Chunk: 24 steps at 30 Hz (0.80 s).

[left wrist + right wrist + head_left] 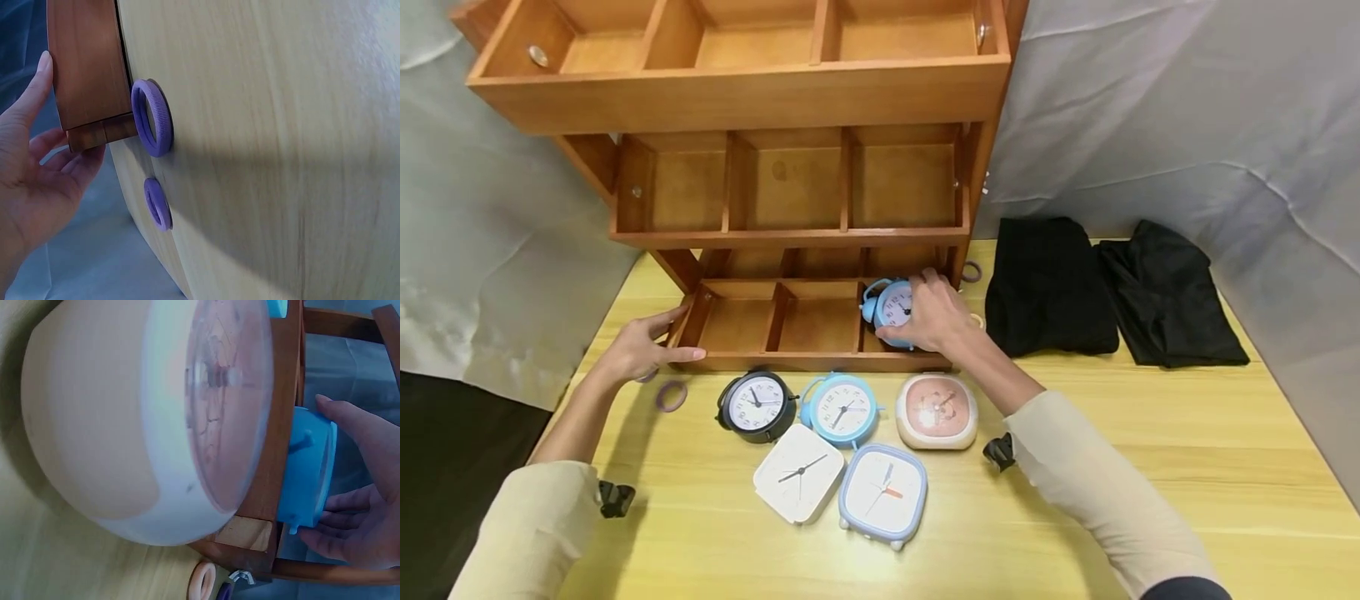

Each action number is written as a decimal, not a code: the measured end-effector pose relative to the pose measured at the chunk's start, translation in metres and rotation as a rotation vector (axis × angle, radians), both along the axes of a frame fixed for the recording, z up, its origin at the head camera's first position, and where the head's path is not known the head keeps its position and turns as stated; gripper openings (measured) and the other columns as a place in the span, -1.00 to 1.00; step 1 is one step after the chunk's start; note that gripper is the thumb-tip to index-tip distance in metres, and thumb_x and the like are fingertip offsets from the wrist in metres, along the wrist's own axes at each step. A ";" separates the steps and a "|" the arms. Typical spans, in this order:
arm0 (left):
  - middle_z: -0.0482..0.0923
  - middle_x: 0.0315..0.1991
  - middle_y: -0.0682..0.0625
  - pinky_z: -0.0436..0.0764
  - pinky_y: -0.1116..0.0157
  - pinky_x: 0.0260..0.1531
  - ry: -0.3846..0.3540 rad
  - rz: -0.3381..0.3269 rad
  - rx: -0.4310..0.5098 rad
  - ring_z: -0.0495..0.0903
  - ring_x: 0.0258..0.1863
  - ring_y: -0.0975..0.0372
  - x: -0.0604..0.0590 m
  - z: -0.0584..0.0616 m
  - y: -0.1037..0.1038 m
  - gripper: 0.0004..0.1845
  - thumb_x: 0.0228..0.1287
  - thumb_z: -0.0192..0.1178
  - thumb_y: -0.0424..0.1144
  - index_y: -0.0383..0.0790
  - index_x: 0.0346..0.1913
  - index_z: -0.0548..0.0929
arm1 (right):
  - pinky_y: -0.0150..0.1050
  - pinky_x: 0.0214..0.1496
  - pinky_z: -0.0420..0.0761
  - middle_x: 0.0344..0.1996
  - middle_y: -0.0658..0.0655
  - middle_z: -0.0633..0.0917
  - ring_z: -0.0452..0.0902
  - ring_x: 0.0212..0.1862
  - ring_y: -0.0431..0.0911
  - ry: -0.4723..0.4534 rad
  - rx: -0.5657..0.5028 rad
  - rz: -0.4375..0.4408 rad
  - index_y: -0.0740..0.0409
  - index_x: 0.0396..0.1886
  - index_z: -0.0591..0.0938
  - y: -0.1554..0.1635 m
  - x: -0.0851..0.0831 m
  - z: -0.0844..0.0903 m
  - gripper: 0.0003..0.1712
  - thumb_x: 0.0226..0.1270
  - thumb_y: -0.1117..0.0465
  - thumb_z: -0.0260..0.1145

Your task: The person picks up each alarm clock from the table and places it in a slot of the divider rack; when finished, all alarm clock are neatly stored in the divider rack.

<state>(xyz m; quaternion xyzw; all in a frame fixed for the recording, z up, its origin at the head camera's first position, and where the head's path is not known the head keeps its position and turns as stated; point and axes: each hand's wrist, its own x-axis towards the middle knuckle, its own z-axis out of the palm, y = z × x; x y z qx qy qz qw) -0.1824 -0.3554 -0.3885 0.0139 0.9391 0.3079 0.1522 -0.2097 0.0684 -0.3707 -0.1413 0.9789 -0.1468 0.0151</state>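
My right hand [936,312] grips a light-blue twin-bell alarm clock [892,308] in the right compartment of the lowest tier of a wooden shelf [820,362]. Thumb and fingers hold opposite sides of this clock [306,472] in the right wrist view. My left hand [634,346] holds the left end of that tier, thumb along its front and the other fingers at its side. Before the shelf stand a black alarm clock [757,406], another light-blue alarm clock [844,410], a pink-and-white clock [937,412], a white square clock [800,473] and a blue-rimmed clock [883,493].
Higher shelf tiers [790,237] overhang the lowest one. Purple hair ties [161,122] lie by the shelf's left end, and a peach hair tie [201,581] by its right. Folded black cloths [1048,287] lie at the right. Grey fabric [1150,125] hangs behind.
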 end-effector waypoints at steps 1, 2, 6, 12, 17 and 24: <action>0.04 0.39 -0.47 0.16 -0.21 0.31 0.001 0.000 0.001 0.06 0.39 -0.31 0.000 0.000 0.000 0.08 0.04 0.36 0.15 -0.15 0.50 -0.01 | -0.06 0.06 0.58 0.06 0.30 0.49 0.50 0.00 0.09 -0.001 0.001 0.000 0.34 0.14 0.44 0.001 0.000 0.001 0.05 -0.17 -0.36 0.45; 0.03 0.40 -0.47 0.16 -0.21 0.31 -0.001 0.000 0.004 0.05 0.39 -0.31 -0.001 0.000 0.000 0.08 0.04 0.36 0.15 -0.15 0.50 -0.01 | -0.06 0.07 0.57 0.06 0.30 0.49 0.50 0.01 0.10 -0.004 0.003 0.003 0.35 0.14 0.44 0.001 0.001 0.001 0.05 -0.17 -0.35 0.46; 0.01 0.41 -0.46 0.15 -0.21 0.31 -0.015 0.005 0.016 0.03 0.39 -0.31 -0.001 0.000 0.000 0.09 0.04 0.36 0.15 -0.15 0.50 -0.04 | -0.04 0.12 0.55 0.06 0.29 0.50 0.50 0.04 0.11 -0.024 0.031 0.033 0.34 0.14 0.47 0.002 0.002 0.004 0.05 -0.19 -0.35 0.47; 0.01 0.41 -0.47 0.18 -0.19 0.31 -0.019 0.009 0.014 0.03 0.40 -0.31 -0.001 -0.003 0.000 0.09 0.04 0.35 0.16 -0.13 0.51 -0.04 | -0.03 0.09 0.56 0.06 0.28 0.51 0.51 0.04 0.11 -0.054 0.043 0.068 0.31 0.18 0.47 0.001 -0.002 -0.001 0.05 -0.19 -0.32 0.49; 0.01 0.40 -0.48 0.18 -0.20 0.30 -0.020 0.011 0.001 0.03 0.40 -0.31 0.000 -0.005 0.002 0.09 0.03 0.35 0.18 -0.12 0.51 -0.03 | 0.00 0.16 0.52 0.19 0.29 0.44 0.47 0.13 0.13 -0.118 0.048 0.079 0.29 0.29 0.39 0.001 -0.008 -0.013 0.10 -0.15 -0.31 0.48; 0.01 0.42 -0.45 0.21 -0.18 0.30 -0.015 0.017 0.031 0.04 0.40 -0.30 -0.001 -0.002 0.001 0.10 0.03 0.37 0.15 -0.17 0.50 -0.04 | -0.01 0.15 0.53 0.24 0.28 0.41 0.48 0.11 0.11 -0.119 0.018 0.092 0.29 0.30 0.38 0.000 -0.012 -0.018 0.10 -0.14 -0.29 0.49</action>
